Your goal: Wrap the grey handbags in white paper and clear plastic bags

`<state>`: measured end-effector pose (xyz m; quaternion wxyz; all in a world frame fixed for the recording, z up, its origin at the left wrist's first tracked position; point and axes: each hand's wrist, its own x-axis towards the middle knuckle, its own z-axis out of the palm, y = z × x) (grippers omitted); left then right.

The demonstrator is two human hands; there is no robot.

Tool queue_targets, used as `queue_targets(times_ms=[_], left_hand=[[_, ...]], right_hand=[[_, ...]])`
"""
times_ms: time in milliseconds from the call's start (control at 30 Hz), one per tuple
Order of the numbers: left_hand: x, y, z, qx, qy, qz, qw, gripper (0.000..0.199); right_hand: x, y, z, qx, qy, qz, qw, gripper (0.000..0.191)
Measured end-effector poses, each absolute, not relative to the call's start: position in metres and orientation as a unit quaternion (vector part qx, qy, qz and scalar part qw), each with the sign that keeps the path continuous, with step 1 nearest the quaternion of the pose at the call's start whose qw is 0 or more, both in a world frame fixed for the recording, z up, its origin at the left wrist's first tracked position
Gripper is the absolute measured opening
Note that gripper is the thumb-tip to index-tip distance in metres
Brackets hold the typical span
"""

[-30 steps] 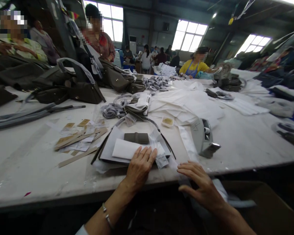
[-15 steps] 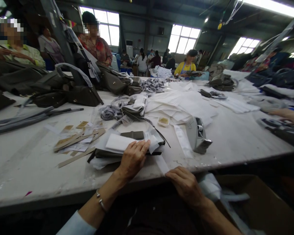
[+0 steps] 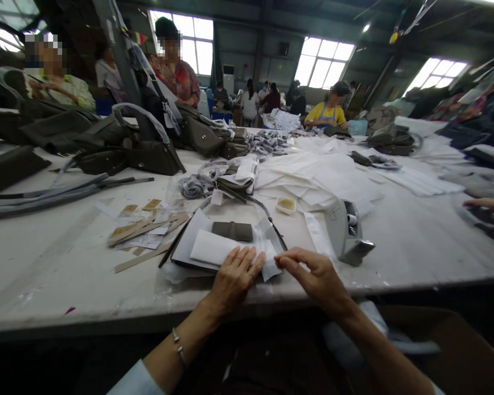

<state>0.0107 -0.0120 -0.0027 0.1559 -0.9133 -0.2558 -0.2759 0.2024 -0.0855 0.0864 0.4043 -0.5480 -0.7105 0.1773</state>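
Note:
A dark olive handbag (image 3: pixel 221 231) lies flat before me, partly covered by thin white wrapping paper (image 3: pixel 194 226) and a folded white pad (image 3: pixel 208 248). My left hand (image 3: pixel 239 274) rests on the pad with its fingers stretched out flat, pressing it against the bag. At the bag's right side, a translucent white strip (image 3: pixel 270 267) lies over the wrapping. My right hand (image 3: pixel 319 277) is closed in a pinch at the edge of this strip; the fingertips hide the exact grip. The bag's dark strap (image 3: pixel 267 211) loops behind it.
A grey tape dispenser (image 3: pixel 346 233) stands right, near a small tray (image 3: pixel 286 205). Brown and white paper strips (image 3: pixel 148 230) lie left, stacked white sheets (image 3: pixel 308 175) behind. More bags (image 3: pixel 127 156) sit far left. Another person's hand (image 3: pixel 488 204) reaches in from the right.
My right hand has moved up from below the table edge to the bag, bringing the white strip's end up. My left hand has flattened on the pad. The view has shifted slightly left.

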Motion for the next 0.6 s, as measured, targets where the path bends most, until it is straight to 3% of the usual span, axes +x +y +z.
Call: queue_targets(times_ms=[100, 200, 267, 433, 600], left_hand=[[0.011, -0.011, -0.001, -0.908, -0.260, -0.284, 0.166, 0.039], [0.012, -0.010, -0.002, -0.903, -0.260, -0.294, 0.173, 0.039], [0.013, -0.009, -0.004, -0.902, -0.263, -0.296, 0.171, 0.038], [0.015, -0.008, -0.007, -0.899, -0.269, -0.304, 0.165, 0.038], [0.014, -0.010, -0.006, -0.899, -0.267, -0.311, 0.154, 0.037]], right_hand=[[0.209, -0.033, 0.101, -0.522, -0.779, 0.137, 0.318, 0.030], [0.218, 0.010, 0.076, -0.569, -0.797, 0.097, 0.177, 0.036], [0.227, 0.028, 0.054, -0.594, -0.787, 0.095, 0.138, 0.034], [0.244, 0.037, 0.024, -0.593, -0.785, 0.090, 0.153, 0.034], [0.248, 0.025, 0.028, -0.574, -0.774, 0.099, 0.246, 0.038]])
